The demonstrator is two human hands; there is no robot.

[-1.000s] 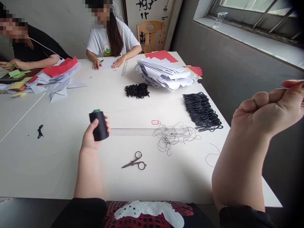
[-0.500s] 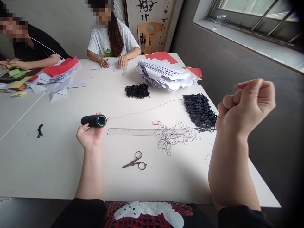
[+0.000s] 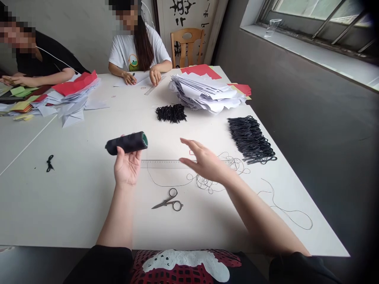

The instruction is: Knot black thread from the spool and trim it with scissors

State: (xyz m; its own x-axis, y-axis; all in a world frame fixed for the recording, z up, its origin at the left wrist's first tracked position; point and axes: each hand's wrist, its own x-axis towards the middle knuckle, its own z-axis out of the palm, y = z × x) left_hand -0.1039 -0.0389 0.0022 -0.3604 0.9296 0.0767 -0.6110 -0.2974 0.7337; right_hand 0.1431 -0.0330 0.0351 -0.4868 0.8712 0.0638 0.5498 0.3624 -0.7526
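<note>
My left hand [image 3: 127, 166] holds a spool of black thread [image 3: 127, 143] above the table, its green core facing right. A thread hangs from the spool and runs to a loose tangle of thread [image 3: 207, 182]. Over the clear ruler [image 3: 160, 163] is my right hand [image 3: 203, 159], fingers stretched toward the spool, with nothing in its grasp. Scissors [image 3: 169, 202] lie partly spread below the ruler. Another loose thread [image 3: 291, 213] curls on the right side of the table. A bundle of black loops [image 3: 250, 138] lies behind it.
A smaller black bundle [image 3: 171, 113], a stack of white papers [image 3: 207, 92] and a small black knot [image 3: 50, 163] lie on the table [image 3: 74, 205]. Two people sit across; one rests a hand [image 3: 155, 75] by a second ruler. Colored papers [image 3: 75, 83] are piled left.
My right hand has come down leftward from the upper right and opened. The spool has shifted right and turned. Loose thread now lies on the right. The far person's ruler has tilted.
</note>
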